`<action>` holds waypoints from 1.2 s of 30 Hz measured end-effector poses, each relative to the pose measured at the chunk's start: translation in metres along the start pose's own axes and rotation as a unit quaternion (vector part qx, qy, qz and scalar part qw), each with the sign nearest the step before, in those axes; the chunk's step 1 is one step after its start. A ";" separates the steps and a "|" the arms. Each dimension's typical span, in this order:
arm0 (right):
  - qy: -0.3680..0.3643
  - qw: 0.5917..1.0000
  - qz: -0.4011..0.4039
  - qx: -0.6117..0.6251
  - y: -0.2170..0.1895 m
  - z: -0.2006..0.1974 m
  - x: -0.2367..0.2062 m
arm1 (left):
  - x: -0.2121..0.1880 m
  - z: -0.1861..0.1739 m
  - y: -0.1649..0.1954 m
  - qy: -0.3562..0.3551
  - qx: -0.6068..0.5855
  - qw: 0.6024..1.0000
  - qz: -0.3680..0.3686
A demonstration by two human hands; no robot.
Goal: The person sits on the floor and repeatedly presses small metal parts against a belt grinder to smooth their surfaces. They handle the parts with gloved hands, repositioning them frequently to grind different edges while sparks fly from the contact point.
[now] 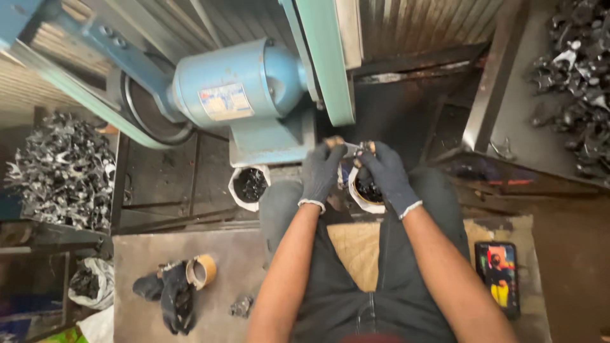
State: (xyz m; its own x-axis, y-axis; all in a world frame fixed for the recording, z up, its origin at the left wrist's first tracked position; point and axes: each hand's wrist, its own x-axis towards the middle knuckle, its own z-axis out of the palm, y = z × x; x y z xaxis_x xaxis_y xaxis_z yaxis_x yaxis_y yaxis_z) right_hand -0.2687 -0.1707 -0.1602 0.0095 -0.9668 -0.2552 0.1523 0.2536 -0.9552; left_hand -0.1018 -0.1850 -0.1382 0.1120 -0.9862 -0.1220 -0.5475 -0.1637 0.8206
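Dark-trousered lap nearest; a small metal part [353,150] is held up between both gloved hands at the belt grinder [324,57].
Left hand [319,173] and right hand [386,176] fingers are clamped on it (above the white bucket [362,202]); grinding appears in hand, and steady presentation to the belt is called for next.

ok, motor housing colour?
Light blue motor housing, with a pale label on its side; clearest in the head view.

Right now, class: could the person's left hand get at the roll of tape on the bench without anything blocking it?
Probably yes: the left hand holds a small metal piece, but nothing stands between it and the tape roll.
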 end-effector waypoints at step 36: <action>0.085 0.988 -0.103 -0.071 0.022 -0.022 0.056 | 0.035 0.079 -0.010 0.030 0.173 0.977 0.122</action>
State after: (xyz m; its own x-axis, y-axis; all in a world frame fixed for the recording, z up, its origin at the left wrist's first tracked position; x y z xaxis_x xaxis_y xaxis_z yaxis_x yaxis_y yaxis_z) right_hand -0.2866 -0.2186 -0.1983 -0.1752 -0.9825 -0.0628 -0.0066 0.0650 -0.9979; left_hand -0.1581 -0.2194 -0.1950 -0.0146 -0.9954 0.0944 -0.8107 0.0670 0.5816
